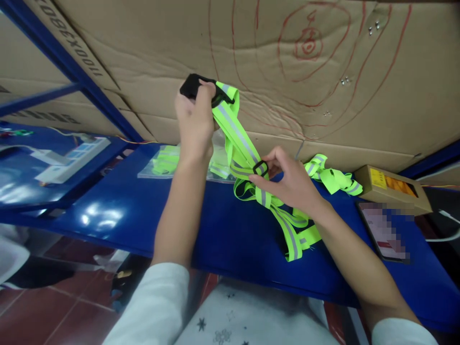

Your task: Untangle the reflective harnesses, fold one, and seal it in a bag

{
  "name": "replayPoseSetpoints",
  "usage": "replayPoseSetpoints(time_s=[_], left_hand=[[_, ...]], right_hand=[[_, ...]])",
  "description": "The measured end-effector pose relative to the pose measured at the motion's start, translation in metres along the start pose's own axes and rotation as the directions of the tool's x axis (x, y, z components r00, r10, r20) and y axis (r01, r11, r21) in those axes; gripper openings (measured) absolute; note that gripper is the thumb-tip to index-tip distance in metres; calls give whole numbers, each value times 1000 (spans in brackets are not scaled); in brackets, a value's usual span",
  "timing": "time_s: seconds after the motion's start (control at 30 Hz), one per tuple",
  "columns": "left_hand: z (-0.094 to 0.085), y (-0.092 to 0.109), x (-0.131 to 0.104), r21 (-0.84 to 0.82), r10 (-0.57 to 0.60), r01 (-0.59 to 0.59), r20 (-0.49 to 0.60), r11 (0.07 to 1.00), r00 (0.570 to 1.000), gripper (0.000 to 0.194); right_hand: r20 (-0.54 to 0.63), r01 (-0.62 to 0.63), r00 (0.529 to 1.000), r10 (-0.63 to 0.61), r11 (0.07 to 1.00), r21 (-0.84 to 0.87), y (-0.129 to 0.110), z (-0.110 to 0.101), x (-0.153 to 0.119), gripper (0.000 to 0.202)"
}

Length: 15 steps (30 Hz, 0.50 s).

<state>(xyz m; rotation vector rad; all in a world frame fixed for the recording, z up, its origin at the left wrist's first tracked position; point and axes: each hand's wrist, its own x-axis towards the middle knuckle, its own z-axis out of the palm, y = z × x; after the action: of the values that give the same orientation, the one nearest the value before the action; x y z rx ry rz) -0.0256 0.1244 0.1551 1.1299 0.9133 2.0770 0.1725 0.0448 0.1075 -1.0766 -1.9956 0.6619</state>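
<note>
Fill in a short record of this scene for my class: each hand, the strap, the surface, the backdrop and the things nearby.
Left hand: holding a black piece at the strap's upper end
Right hand: thumb and fingers at a black slider
Strap: bright yellow-green, grey stripe, lower part in loops
Surface: blue table
Backdrop: cardboard with red hand-drawn rings
Behind left forearm: clear bag with yellow-green contents
Beyond right hand: another yellow-green bundle, cardboard box, phone
</note>
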Motion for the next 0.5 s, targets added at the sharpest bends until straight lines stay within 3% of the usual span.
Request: replayPoseSetpoints(time_s=[0.2,0.33,0.5], left_hand=[[-3,-18,7,18,-105,104,40,994,994,27],[4,-16,-3,46,-201,197,116,979,973,22],[12,-7,-16,42,-164,159,214,986,963,21]], right_hand=[[43,-36,998,34,998,43,20,6,9,45],[-14,-54,998,58,981,186,35,12,15,46],[-71,13,997,15,925,380,47,20,17,47]])
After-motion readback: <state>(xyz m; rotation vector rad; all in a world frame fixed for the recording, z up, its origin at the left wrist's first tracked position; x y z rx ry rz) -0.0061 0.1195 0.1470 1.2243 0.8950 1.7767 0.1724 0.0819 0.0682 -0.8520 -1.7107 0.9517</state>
